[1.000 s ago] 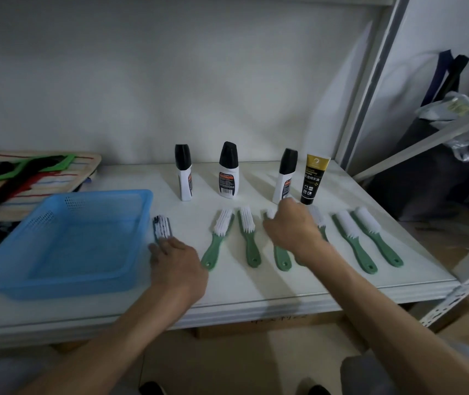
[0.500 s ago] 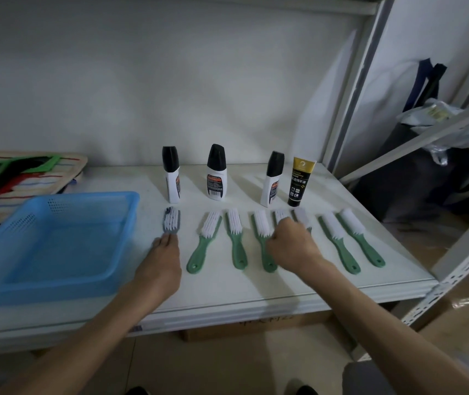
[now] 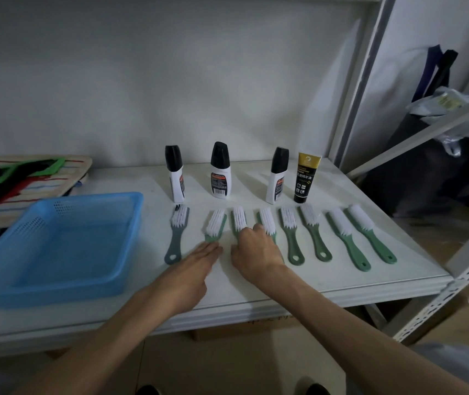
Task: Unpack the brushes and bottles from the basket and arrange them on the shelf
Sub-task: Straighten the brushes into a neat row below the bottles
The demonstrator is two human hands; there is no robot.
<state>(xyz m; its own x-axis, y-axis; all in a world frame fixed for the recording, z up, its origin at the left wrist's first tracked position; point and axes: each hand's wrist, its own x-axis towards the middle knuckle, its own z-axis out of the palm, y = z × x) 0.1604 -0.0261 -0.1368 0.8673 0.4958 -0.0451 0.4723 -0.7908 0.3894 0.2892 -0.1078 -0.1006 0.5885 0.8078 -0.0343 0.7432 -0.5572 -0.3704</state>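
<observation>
Several brushes lie in a row on the white shelf [image 3: 341, 283], bristles pointing away from me: a grey brush [image 3: 177, 232] at the left, then green ones as far as the right end [image 3: 370, 232]. My left hand [image 3: 196, 260] lies flat, fingers straight, over the handle of the second brush [image 3: 215, 225]. My right hand [image 3: 256, 249] is curled over the handles of the third brush [image 3: 239, 219] and fourth brush [image 3: 267, 220]. Behind them stand three white bottles with black caps [image 3: 220, 171] and a black-and-gold tube [image 3: 304, 178]. The blue basket [image 3: 56, 240] sits at the left with nothing showing inside.
A striped board with green and black straps [image 3: 28, 178] lies at the back left. A grey shelf post [image 3: 353, 89] rises at the back right, with a slanted rail [image 3: 427, 129] and dark bags [image 3: 433, 155] beyond it.
My left hand moved right, off the grey brush onto the second brush's handle. My right hand shifted left onto the third and fourth brushes.
</observation>
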